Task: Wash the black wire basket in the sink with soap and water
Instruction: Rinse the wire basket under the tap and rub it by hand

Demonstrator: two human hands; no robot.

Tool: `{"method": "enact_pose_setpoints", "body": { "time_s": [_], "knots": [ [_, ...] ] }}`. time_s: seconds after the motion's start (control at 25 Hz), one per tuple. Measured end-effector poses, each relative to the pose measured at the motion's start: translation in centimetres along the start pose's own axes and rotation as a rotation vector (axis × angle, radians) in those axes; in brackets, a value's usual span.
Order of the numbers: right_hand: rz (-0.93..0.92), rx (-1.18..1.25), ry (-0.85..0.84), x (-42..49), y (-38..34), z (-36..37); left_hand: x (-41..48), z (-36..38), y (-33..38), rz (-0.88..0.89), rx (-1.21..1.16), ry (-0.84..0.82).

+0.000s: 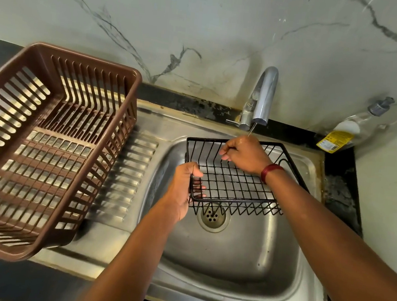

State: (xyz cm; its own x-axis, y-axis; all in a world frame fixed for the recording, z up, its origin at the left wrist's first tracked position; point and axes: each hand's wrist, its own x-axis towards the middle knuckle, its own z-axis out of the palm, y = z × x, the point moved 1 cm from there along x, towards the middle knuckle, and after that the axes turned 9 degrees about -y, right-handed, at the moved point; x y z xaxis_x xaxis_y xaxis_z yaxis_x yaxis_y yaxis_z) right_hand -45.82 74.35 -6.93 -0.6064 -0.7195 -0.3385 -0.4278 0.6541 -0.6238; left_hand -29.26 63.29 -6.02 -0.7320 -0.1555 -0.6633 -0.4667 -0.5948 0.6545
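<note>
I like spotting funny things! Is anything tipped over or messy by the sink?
Yes. The soap bottle in the right back corner is lying tipped against the wall instead of standing. The brown plastic basket sits crooked, hanging off the counter's front edge. The black counter right of the sink looks grimy.

Veined marble wall (208,15), black countertop (185,102)

Black wire basket (233,181), rectangular grid floor with zigzag wire edging along near side, held tilted above steel sink (229,258) basin, over drain, far rim beneath thin water stream from tap.
</note>
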Motion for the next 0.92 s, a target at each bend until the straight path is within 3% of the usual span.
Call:
{"method": "enact_pose_setpoints", "body": {
  "time_s": [0.28, 0.4, 0.56, 0.76, 0.84, 0.92],
  "knots": [
    [0.091, -0.410, 0.045, -0.7, 2.6, -0.5, -0.7, -0.9, 0.0, 0.004, 0.045, 0.024],
    [0.070, -0.390, 0.095, -0.6, 2.8, -0.5, -1.0, -1.0, 0.2, 0.017, 0.055, 0.030],
    [0.083, -0.160, 0.028, -0.4, 2.8, -0.4, -1.3, -1.3, 0.4, 0.070, 0.068, 0.071],
    [0.122, -0.302, 0.053, -0.1, 2.8, -0.5, -1.5, -1.9, 0.6, 0.096, 0.086, 0.100],
    [0.065, -0.338, -0.009, 0.2, 1.9, 0.2, -1.6, -2.2, 0.6, 0.084, 0.093, 0.101],
    [0.022, -0.196, -0.056, 0.6, 0.7, 0.7, -1.5, -2.4, 0.4, 0.088, 0.083, 0.087]
  ]
}}
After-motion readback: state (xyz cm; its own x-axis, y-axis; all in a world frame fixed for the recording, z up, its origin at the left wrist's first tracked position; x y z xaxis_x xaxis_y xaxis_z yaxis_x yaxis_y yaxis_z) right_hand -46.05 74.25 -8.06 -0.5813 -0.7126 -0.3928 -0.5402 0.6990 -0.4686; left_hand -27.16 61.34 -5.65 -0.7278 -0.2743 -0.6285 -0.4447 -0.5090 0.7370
